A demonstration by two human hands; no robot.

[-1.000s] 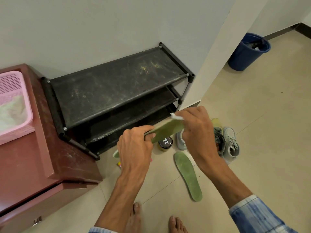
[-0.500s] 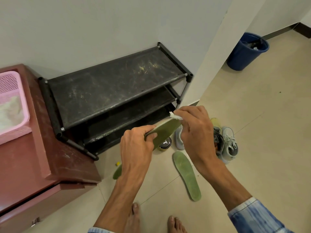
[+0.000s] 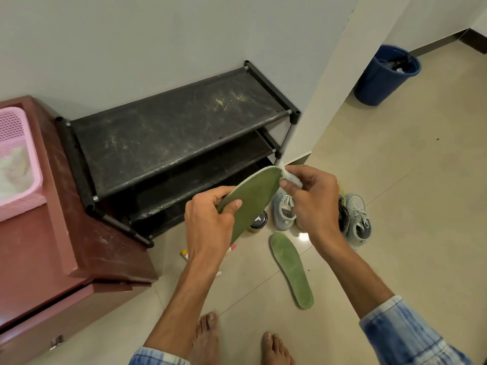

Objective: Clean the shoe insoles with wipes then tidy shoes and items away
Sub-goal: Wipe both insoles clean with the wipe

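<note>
Two green insoles are out. One, the held insole point(image 3: 253, 196), is up between my hands with its green face towards me. The floor insole point(image 3: 291, 270) lies flat on the tiles just below my right wrist.

My left hand point(image 3: 208, 227) grips the held insole near its heel half, thumb pressed on the green face and fingers curled behind. My right hand point(image 3: 313, 204) pinches a white wipe point(image 3: 291, 177) against the toe tip of that insole.

Under my right hand a pale shoe point(image 3: 283, 212) stands on the floor. To the right of that wrist is a grey laced shoe point(image 3: 357, 219), with something darker between them, mostly hidden by my hand. A dark-lidded tin point(image 3: 259, 221) shows from beneath the held insole, between my hands.

Beyond my left hand stands the black shoe rack point(image 3: 171, 130). Further left of it is a reddish cabinet point(image 3: 79, 259) bearing a pink basket point(image 3: 23, 180). Well beyond my right hand, a blue bin point(image 3: 384, 75) sits by the wall.
</note>
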